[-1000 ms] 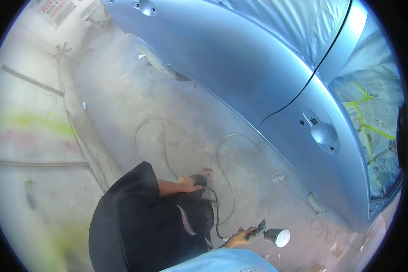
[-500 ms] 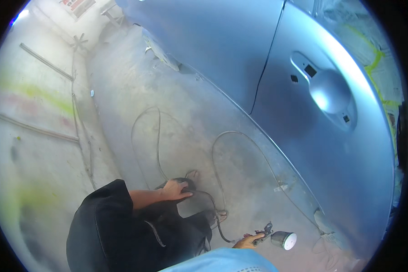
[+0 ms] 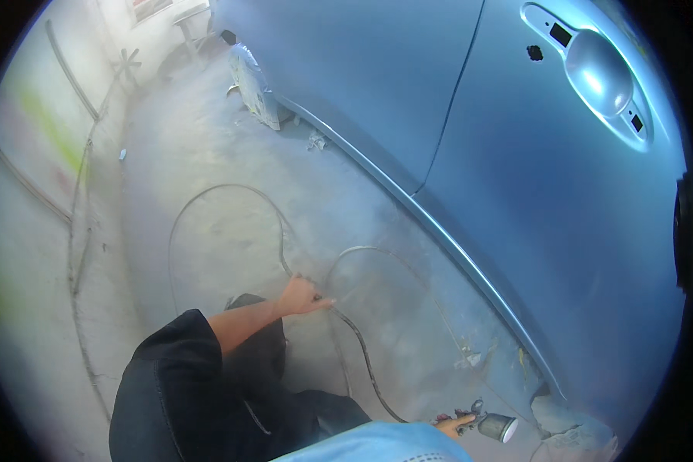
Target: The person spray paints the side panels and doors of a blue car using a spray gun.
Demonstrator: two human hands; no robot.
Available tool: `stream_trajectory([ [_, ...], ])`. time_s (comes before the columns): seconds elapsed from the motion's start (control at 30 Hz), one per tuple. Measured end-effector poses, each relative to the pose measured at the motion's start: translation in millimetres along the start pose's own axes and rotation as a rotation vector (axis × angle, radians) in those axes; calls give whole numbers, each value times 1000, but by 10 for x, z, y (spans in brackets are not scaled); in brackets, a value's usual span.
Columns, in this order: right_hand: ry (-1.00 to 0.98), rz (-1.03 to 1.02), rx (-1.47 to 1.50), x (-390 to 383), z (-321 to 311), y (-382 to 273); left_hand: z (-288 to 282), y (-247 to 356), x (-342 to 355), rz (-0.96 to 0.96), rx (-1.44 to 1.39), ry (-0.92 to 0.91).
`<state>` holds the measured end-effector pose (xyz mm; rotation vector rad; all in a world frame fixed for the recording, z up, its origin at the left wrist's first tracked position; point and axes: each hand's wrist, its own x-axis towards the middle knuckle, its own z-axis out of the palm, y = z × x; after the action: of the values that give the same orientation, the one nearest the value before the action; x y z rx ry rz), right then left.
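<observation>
Above roomy floor [image 3: 215,158] beside the sill edge [image 3: 477,273], left fingers [image 3: 320,303] clasp a hose [image 3: 366,358], right fingers [image 3: 465,420] a spray gun [image 3: 494,425].

The wrist of the right hand [image 3: 454,428] is hidden by blue fabric [image 3: 369,445], which is itself cut off by the lower edge, and the trigger of the gun [image 3: 478,413] is too small to be made out. The inside of the cup [image 3: 495,426] is hidden by its white end. A short stretch of hose [image 3: 368,367] is covered by the left hand [image 3: 304,296], and its far loop is blurred into haze. The car [image 3: 531,254] is cut off by the upper edge, as is the poster [image 3: 150,8]. The dark shape [image 3: 681,231] at the right rim and the crumpled scrap [image 3: 317,140] cannot be identified
</observation>
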<state>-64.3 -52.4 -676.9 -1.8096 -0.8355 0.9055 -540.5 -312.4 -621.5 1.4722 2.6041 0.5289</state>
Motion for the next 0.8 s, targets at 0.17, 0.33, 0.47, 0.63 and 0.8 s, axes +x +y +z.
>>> stream_trajectory([
  [0.17,51,-76,124,382,263,573,368,-227,155,94,56,-331],
  [0.33,137,-208,201,144,428,612,129,-132,238,150,-23,-285],
  [0.47,190,-282,215,50,352,606,162,-42,336,167,45,-238],
  [0.63,204,-763,-509,889,384,1459,60,-103,192,105,-113,-149],
  [0.8,77,-356,312,123,741,742,-173,96,75,64,-102,-161],
])
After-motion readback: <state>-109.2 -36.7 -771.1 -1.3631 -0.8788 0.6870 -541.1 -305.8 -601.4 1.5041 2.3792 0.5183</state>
